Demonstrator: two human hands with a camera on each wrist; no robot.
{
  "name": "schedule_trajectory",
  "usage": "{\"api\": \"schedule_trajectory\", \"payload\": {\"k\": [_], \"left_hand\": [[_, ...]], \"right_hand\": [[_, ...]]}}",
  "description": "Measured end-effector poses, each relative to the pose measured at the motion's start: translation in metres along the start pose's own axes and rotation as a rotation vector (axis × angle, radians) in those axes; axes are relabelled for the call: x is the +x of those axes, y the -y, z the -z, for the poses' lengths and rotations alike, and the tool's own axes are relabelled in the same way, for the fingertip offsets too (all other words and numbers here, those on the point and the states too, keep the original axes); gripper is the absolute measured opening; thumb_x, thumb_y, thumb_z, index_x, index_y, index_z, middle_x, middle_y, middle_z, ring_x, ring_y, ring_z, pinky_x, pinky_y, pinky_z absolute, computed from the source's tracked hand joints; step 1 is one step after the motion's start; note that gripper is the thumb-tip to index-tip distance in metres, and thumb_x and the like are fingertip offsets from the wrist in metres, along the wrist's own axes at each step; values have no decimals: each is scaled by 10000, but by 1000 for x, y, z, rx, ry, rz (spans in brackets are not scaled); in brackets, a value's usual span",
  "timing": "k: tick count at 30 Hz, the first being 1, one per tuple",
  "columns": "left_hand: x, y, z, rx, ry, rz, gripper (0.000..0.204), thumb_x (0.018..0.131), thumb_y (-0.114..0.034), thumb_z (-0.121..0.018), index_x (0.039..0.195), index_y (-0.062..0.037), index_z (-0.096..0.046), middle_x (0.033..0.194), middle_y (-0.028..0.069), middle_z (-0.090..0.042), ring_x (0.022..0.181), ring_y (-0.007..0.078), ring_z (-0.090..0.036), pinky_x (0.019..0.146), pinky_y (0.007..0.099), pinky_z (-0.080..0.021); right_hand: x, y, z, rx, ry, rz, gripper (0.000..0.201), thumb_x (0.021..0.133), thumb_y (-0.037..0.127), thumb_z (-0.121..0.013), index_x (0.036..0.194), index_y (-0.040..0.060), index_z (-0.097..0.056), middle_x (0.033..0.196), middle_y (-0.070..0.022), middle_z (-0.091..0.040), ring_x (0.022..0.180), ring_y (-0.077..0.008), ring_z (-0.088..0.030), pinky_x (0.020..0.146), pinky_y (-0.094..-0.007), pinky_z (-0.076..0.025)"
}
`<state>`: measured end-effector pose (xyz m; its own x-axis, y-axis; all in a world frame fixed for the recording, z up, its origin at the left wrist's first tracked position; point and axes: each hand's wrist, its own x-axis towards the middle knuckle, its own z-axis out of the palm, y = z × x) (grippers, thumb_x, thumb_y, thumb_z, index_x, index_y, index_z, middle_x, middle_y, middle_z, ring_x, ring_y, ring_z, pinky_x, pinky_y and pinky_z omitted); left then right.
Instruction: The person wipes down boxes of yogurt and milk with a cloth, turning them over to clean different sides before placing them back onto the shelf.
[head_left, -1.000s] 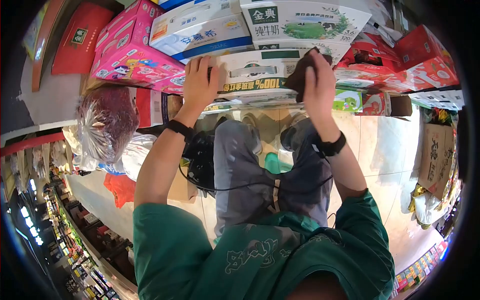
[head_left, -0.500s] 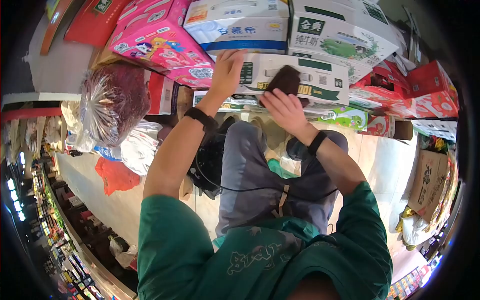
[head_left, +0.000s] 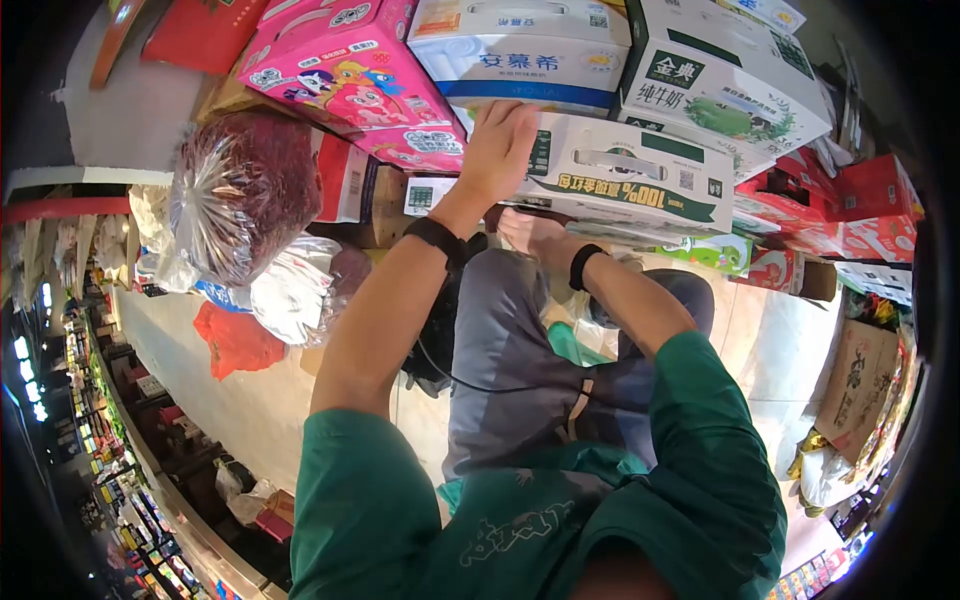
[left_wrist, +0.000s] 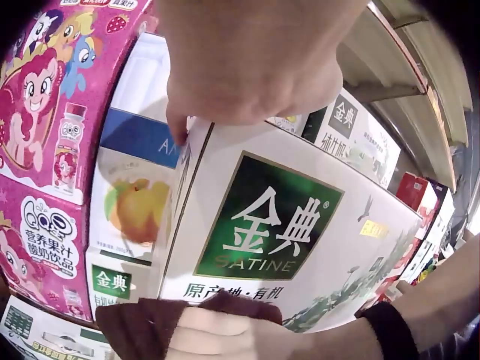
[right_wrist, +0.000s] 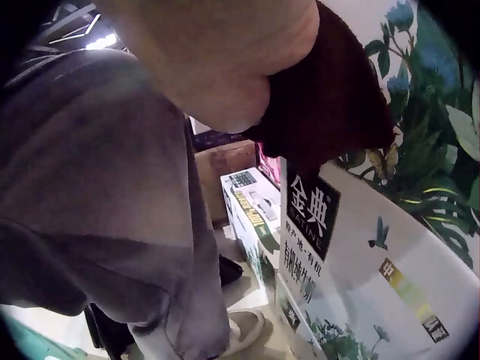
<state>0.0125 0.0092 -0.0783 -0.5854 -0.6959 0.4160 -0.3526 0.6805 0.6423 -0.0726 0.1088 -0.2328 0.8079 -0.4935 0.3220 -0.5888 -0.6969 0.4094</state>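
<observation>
White carton (head_left: 630,185) stands on near side of blue-and-white carton (head_left: 520,62). Left hand (head_left: 500,152) grips its top left end; right hand (head_left: 535,236) holds brown cloth (right_wrist: 330,90) against its near face. Risk: carton may slide or tip if cloth pressure outruns left hand's steadying.

Two hands (head_left: 498,155) (head_left: 535,235), two black wristbands (head_left: 435,240) (head_left: 588,266) and one dark cloth (left_wrist: 139,326) clustered at the left edge of one white carton (head_left: 645,160), near two pink carton fronts (head_left: 345,85); one red plastic bag (head_left: 236,342) lay toward the floor (head_left: 785,330)'s left edge, one brown cardboard box (head_left: 856,390) at its right.
</observation>
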Motion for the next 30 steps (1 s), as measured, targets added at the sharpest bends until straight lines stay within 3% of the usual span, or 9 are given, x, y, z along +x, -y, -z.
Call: {"api": "schedule_trajectory", "payload": {"k": [4, 7, 9, 11, 13, 14, 16, 22, 30], "left_hand": [[1, -1, 1, 33, 26, 6, 403, 996, -309, -355, 1121, -12, -598, 1156, 157, -559, 1131, 340, -451, 1005, 408, -337], [0, 0, 0, 51, 27, -6, 399, 995, -305, -358, 1111, -10, -600, 1155, 158, -560, 1122, 340, -454, 1001, 410, -339], [4, 2, -1, 29, -5, -44, 365, 987, -299, -385, 1078, -21, -604, 1117, 147, -570, 1098, 342, -458, 974, 425, -343], [2, 6, -5, 20, -36, -53, 322, 971, -282, -418, 1051, -30, -602, 1075, 140, -580, 1070, 345, -463, 945, 429, -347], [1, 3, -5, 33, -21, -42, 307, 963, -270, -427, 1047, -32, -601, 1068, 141, -577, 1063, 348, -464, 945, 428, -347], [2, 1, -4, 42, -12, -41, 299, 959, -265, -431, 1045, -34, -601, 1064, 142, -576, 1059, 350, -464, 945, 428, -347], [1, -1, -3, 54, -15, -48, 292, 950, -262, -440, 1044, -38, -601, 1062, 146, -572, 1058, 351, -463, 944, 433, -351], [1, 2, -6, 100, -14, -33, 294, 939, -273, -461, 1049, -37, -600, 1075, 138, -568, 1066, 348, -459, 945, 438, -365], [-2, 0, -4, 99, -17, -32, 325, 963, -277, -420, 1086, -36, -601, 1127, 133, -569, 1110, 340, -459, 966, 424, -371]], "right_hand": [[-8, -9, 13, 41, 28, 36, 271, 759, 177, -542, 970, 50, -658, 1025, -61, -606, 1048, -228, -548, 1002, -342, -393], [-52, -22, 61, 145, 257, -89, 242, 795, 180, -535, 1002, 131, -648, 1016, -26, -586, 1094, -230, -526, 1014, -343, -367], [-100, -18, 79, 132, 299, -361, 292, 789, 156, -543, 1057, 142, -658, 1083, -39, -607, 1091, -259, -547, 983, -368, -393], [-122, -35, 131, 190, -5, -573, 419, 777, 150, -561, 1191, 116, -614, 1137, -78, -619, 1075, -281, -571, 944, -419, -410], [-143, -36, 161, 125, 377, -897, 637, 736, 121, -591, 1359, 66, -467, 1177, -154, -606, 1103, -327, -564, 951, -440, -389], [-146, -40, 185, 351, 562, -1215, 654, 720, 74, -607, 1350, -3, -451, 1247, -186, -562, 1142, -346, -537, 980, -445, -374], [-154, -48, 193, 13, -115, -883, 664, 715, 46, -617, 1344, -52, -432, 1301, -214, -514, 1172, -346, -512, 1005, -469, -357], [-104, -80, 199, 265, -166, -1214, 431, 876, 66, -553, 1289, -23, -470, 1326, -200, -503, 1183, -395, -491, 1025, -472, -374], [5, -83, 152, 440, -143, -904, 477, 847, 89, -573, 1279, -73, -450, 1309, -237, -486, 1215, -389, -475, 1056, -469, -365]]}}
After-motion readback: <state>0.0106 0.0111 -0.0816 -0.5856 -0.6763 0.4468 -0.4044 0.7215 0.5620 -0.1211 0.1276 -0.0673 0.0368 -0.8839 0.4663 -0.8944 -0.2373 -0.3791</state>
